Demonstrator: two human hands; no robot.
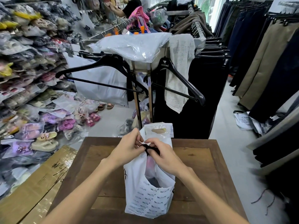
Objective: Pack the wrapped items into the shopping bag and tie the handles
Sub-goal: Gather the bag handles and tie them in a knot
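Note:
A white shopping bag (148, 198) printed with small black logos stands upright on the wooden table (202, 172). Its black handles (149, 148) are gathered above the bag's mouth. My left hand (127, 147) pinches the handles from the left, and my right hand (163, 155) grips them from the right, fingers curled round the black strands. A wrapped item in clear plastic with a white header (159, 130) sticks up out of the bag behind my hands. Pink and dark wrapped items show through the bag's side opening (152, 172).
A metal clothes rack (142, 94) with black hangers and a plastic-wrapped garment stands just behind the table. Packaged slippers pile up on the left (32, 78). A cardboard box (37, 183) lies left of the table. Trousers hang along the right. A person stands at the back.

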